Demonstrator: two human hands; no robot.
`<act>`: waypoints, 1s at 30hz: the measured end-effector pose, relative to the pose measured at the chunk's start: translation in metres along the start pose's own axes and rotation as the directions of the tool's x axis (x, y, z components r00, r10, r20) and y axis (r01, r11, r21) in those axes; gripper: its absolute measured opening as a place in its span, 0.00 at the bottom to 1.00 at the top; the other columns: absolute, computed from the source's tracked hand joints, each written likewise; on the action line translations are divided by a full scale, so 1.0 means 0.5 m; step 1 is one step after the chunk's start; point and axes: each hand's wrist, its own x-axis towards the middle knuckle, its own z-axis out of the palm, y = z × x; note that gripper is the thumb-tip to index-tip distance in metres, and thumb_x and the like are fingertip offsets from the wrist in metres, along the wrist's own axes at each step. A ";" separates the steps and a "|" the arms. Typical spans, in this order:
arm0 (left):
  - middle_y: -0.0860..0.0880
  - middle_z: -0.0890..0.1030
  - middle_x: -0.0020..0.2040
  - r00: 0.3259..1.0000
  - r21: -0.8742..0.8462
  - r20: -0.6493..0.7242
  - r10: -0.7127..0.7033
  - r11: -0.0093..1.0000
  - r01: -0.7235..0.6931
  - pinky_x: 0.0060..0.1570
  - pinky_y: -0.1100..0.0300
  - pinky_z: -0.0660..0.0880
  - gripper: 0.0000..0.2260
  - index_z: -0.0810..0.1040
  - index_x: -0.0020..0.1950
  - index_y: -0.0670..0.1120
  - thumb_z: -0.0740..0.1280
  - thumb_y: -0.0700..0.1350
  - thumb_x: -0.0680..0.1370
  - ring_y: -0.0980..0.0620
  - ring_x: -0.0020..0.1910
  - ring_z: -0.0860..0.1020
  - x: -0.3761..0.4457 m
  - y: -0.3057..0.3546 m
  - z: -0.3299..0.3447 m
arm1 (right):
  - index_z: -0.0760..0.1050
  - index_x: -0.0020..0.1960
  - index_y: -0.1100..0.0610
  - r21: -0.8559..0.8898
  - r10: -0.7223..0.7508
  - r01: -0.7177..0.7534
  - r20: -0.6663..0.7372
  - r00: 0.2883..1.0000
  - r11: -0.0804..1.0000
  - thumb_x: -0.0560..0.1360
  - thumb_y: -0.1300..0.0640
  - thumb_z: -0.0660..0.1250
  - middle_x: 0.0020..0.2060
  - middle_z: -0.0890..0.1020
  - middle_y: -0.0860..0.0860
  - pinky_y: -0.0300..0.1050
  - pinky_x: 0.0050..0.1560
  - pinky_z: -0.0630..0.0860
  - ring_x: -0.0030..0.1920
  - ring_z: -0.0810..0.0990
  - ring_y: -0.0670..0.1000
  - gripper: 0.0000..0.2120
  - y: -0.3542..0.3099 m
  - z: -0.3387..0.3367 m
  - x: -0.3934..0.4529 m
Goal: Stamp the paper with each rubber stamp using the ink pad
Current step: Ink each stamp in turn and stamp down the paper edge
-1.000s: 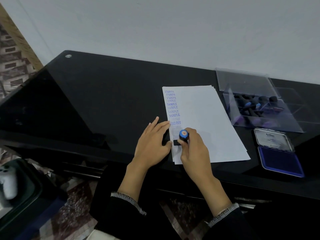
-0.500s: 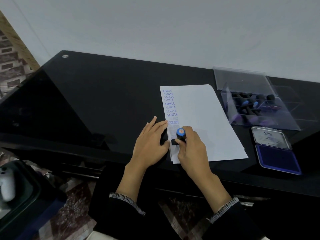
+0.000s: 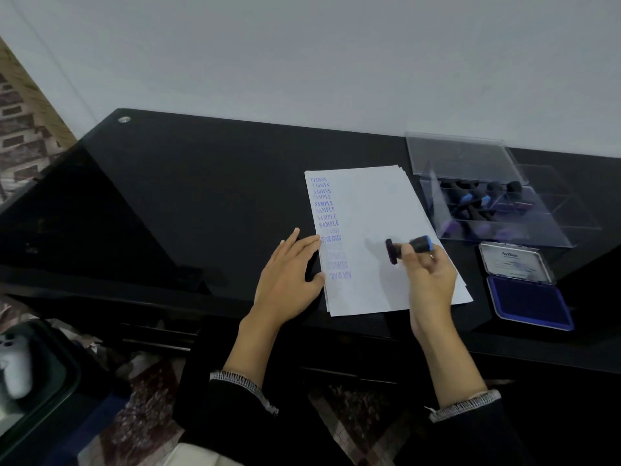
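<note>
A stack of white paper (image 3: 379,230) lies on the black desk (image 3: 201,196), with a column of blue imprints down its left side; the lowest reads AIR MAIL. My left hand (image 3: 290,277) rests flat on the desk, fingertips touching the paper's left edge. My right hand (image 3: 428,280) holds a black rubber stamp (image 3: 408,248) with a blue cap, lifted above the paper and tipped sideways, its face pointing left. The open blue ink pad (image 3: 529,302) sits right of the paper, its lid folded back.
A clear plastic box (image 3: 497,210) with several more stamps stands behind the ink pad, its lid open toward the wall. The desk's front edge runs just below my hands. A dark bin (image 3: 33,381) with a white object stands on the floor at lower left.
My right hand has lifted the stamp off the paper's lower left and carried it right, tipping it sideways. A fresh AIR MAIL imprint shows where it stood. My left hand stayed put.
</note>
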 end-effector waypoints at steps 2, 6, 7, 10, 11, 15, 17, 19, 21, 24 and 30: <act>0.60 0.63 0.75 1.000 0.006 0.000 0.000 1.000 0.000 0.74 0.61 0.44 0.25 0.64 0.76 0.51 0.62 0.48 0.78 0.60 0.77 0.48 0.000 -0.001 0.001 | 0.75 0.53 0.59 0.068 0.014 -0.013 -0.010 1.000 0.998 0.77 0.60 0.67 0.43 0.83 0.50 0.35 0.53 0.73 0.47 0.81 0.45 0.06 0.005 -0.009 -0.002; 0.60 0.63 0.75 1.000 -0.002 0.002 -0.013 1.000 0.013 0.75 0.59 0.46 0.25 0.63 0.76 0.51 0.63 0.48 0.78 0.60 0.77 0.47 0.000 0.001 -0.001 | 0.75 0.52 0.59 0.120 -0.006 0.011 -0.041 0.999 0.993 0.76 0.62 0.67 0.44 0.84 0.50 0.41 0.59 0.74 0.50 0.82 0.48 0.05 0.011 -0.006 -0.009; 0.60 0.63 0.75 1.000 -0.001 0.002 -0.013 1.000 0.013 0.75 0.59 0.45 0.25 0.63 0.76 0.51 0.62 0.48 0.78 0.60 0.77 0.46 0.000 0.001 -0.001 | 0.75 0.51 0.57 0.128 -0.018 0.024 -0.047 0.999 0.992 0.76 0.62 0.67 0.43 0.84 0.50 0.41 0.58 0.74 0.50 0.82 0.48 0.04 0.011 -0.004 -0.009; 0.58 0.63 0.75 1.000 0.026 0.000 0.003 1.000 -0.003 0.75 0.59 0.38 0.25 0.63 0.76 0.51 0.62 0.48 0.78 0.58 0.77 0.45 0.004 0.000 0.000 | 0.74 0.48 0.53 0.131 -0.042 0.049 -0.053 0.998 0.990 0.76 0.62 0.67 0.43 0.84 0.51 0.42 0.56 0.74 0.50 0.82 0.48 0.05 0.012 0.001 -0.007; 0.58 0.63 0.75 1.000 0.032 -0.001 0.005 0.999 -0.005 0.74 0.59 0.37 0.25 0.63 0.76 0.51 0.62 0.48 0.78 0.57 0.77 0.45 0.005 0.000 0.000 | 0.74 0.48 0.51 0.124 -0.046 0.051 -0.045 0.998 0.991 0.76 0.62 0.67 0.44 0.84 0.52 0.43 0.57 0.74 0.51 0.82 0.49 0.06 0.014 0.002 -0.005; 0.57 0.62 0.75 1.000 0.048 0.001 0.002 0.999 -0.002 0.74 0.58 0.37 0.25 0.62 0.76 0.51 0.62 0.48 0.79 0.56 0.78 0.45 0.004 0.001 0.002 | 0.72 0.51 0.49 0.089 -0.093 0.093 -0.008 0.996 0.992 0.76 0.60 0.68 0.45 0.84 0.54 0.43 0.58 0.73 0.53 0.82 0.53 0.09 0.019 0.001 -0.007; 0.57 0.62 0.76 1.000 0.054 0.004 0.003 0.999 -0.003 0.74 0.58 0.37 0.25 0.62 0.76 0.50 0.61 0.49 0.79 0.56 0.78 0.45 0.004 0.003 0.001 | 0.71 0.53 0.47 0.093 -0.114 0.113 -0.002 0.994 0.989 0.76 0.61 0.68 0.46 0.84 0.55 0.35 0.54 0.73 0.52 0.82 0.52 0.12 0.014 0.001 -0.012; 0.56 0.62 0.76 1.000 0.064 0.015 0.004 0.998 -0.005 0.73 0.60 0.37 0.25 0.63 0.76 0.50 0.61 0.48 0.79 0.56 0.78 0.47 0.003 0.007 -0.001 | 0.71 0.53 0.48 0.103 -0.137 0.137 -0.004 0.991 0.985 0.76 0.62 0.68 0.47 0.84 0.56 0.29 0.50 0.72 0.52 0.82 0.50 0.12 0.005 0.000 -0.017; 0.56 0.62 0.76 0.999 0.059 0.044 0.001 0.998 -0.004 0.74 0.59 0.39 0.23 0.64 0.75 0.50 0.61 0.48 0.80 0.56 0.77 0.50 0.001 0.009 -0.005 | 0.72 0.53 0.51 0.093 -0.163 0.164 -0.014 0.987 0.982 0.76 0.63 0.67 0.47 0.84 0.53 0.28 0.48 0.72 0.50 0.82 0.47 0.11 -0.007 -0.011 -0.020; 0.55 0.62 0.75 0.997 0.021 0.079 -0.004 1.000 0.002 0.74 0.55 0.42 0.21 0.68 0.73 0.50 0.62 0.43 0.79 0.54 0.77 0.54 0.006 0.026 -0.015 | 0.72 0.54 0.55 0.085 -0.193 0.197 -0.049 0.980 0.977 0.76 0.64 0.67 0.43 0.83 0.48 0.32 0.45 0.73 0.44 0.80 0.42 0.10 -0.027 -0.053 -0.015; 0.61 0.72 0.66 0.992 -0.222 0.052 0.114 0.970 -0.100 0.73 0.54 0.60 0.17 0.75 0.66 0.54 0.61 0.39 0.79 0.61 0.66 0.68 0.021 0.191 0.050 | 0.74 0.51 0.56 0.270 -0.081 0.126 -0.171 0.982 0.955 0.78 0.63 0.63 0.39 0.84 0.50 0.37 0.34 0.73 0.33 0.77 0.47 0.04 -0.046 -0.204 0.016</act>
